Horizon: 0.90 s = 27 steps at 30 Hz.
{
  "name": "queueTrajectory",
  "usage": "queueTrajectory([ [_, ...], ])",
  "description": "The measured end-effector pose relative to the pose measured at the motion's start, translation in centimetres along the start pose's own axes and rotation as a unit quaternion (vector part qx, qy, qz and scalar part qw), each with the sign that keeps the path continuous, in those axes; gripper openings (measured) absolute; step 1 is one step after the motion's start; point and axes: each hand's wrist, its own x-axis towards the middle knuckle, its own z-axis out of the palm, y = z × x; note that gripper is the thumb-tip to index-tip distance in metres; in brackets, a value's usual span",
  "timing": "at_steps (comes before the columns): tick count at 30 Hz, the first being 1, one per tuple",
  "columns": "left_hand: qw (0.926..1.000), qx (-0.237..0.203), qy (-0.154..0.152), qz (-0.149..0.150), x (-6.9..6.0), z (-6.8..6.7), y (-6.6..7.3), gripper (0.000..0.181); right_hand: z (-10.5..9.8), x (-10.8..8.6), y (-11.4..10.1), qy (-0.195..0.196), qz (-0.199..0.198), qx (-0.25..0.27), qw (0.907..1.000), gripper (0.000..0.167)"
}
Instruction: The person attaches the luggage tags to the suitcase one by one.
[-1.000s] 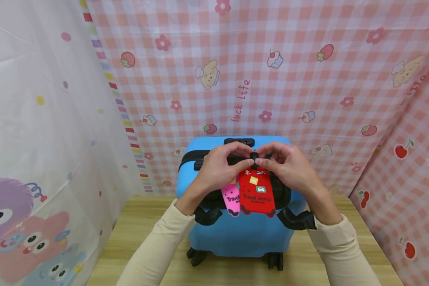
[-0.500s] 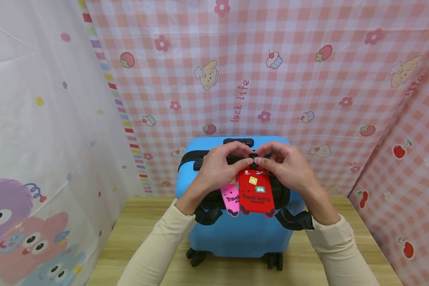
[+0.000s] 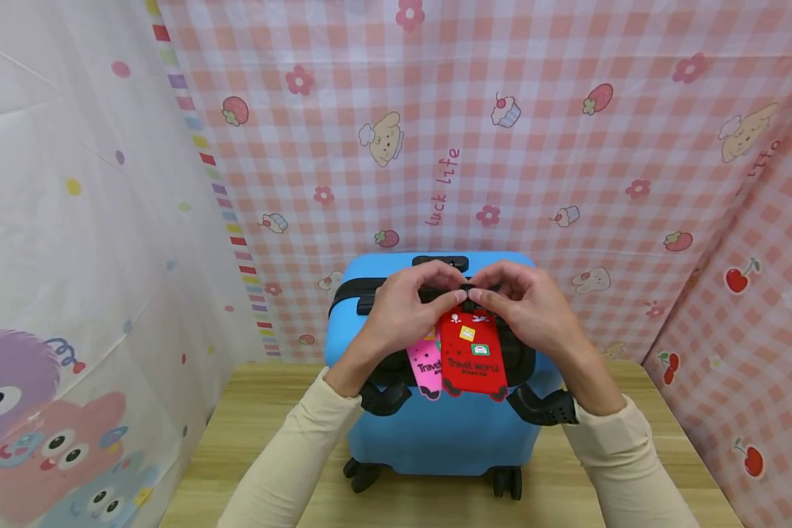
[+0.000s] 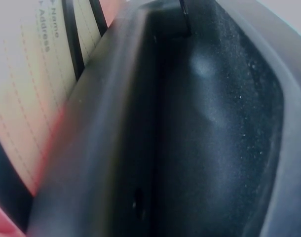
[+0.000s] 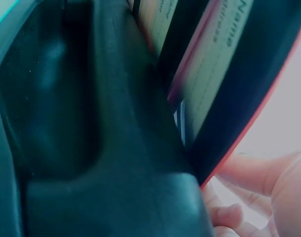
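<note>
A blue suitcase (image 3: 435,447) stands upright with a red luggage tag (image 3: 473,359) and a pink luggage tag (image 3: 426,370) hanging at its black carry handle. The red one overlaps the pink one. My left hand (image 3: 405,308) and right hand (image 3: 537,308) meet above the red tag, both pinching its short black strap (image 3: 468,305) between thumb and fingers. In the left wrist view the black handle (image 4: 106,123) fills the middle. The right wrist view shows the red-edged tag's back (image 5: 229,103), with a name card, beside the handle. The strap's fastening is hidden by my fingertips.
The suitcase rests on black wheels (image 3: 508,482) on a wooden table (image 3: 270,440). A black band (image 3: 356,290) runs across its top, near a combination lock (image 3: 441,262). A pink checked curtain (image 3: 534,169) hangs behind; a white printed curtain (image 3: 105,242) is at left.
Both hands stay at the strap and barely move. Slightly less of the black strap shows between the fingertips than one second ago. Both tags hang as before.
</note>
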Motion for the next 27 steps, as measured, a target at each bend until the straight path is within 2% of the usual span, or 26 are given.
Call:
queueTrajectory([
  [27, 0.9997, 0.014, 0.017, 0.008, 0.09, 0.28, 0.14, 0.010, 0.23, 0.07, 0.25, 0.019, -0.024, 0.000, 0.9995, 0.011],
])
